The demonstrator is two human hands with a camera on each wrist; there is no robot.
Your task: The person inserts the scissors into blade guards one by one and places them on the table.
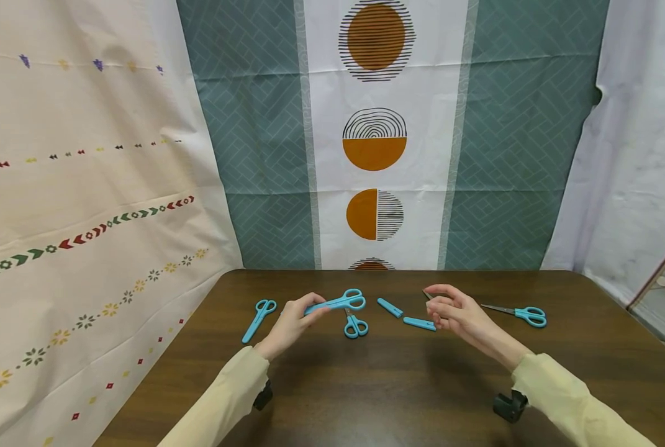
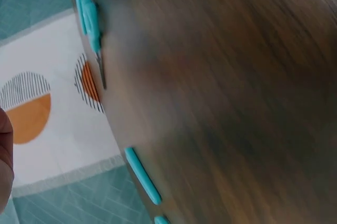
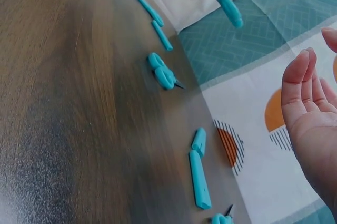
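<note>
My left hand (image 1: 294, 318) grips a pair of blue scissors (image 1: 350, 300) by their covered blade end, handles pointing right. The hand is raised over the table, above a sheathed pair of scissors (image 1: 259, 320) on its left and bare-bladed scissors (image 1: 356, 326) to its right. My right hand (image 1: 456, 311) hovers with loosely bent fingers and nothing between them, as the right wrist view also shows. Close to its fingertips lie two blue blade covers, one (image 1: 420, 323) nearer and one (image 1: 390, 307) farther. A thin dark tip (image 1: 427, 294) shows behind its fingers, the rest hidden.
More bare-bladed scissors (image 1: 529, 316) lie right of the right hand. A slim blue piece (image 3: 162, 36) lies near the sheathed scissors in the right wrist view. The dark wooden table (image 1: 377, 397) ends at a patterned cloth (image 1: 382, 211) behind.
</note>
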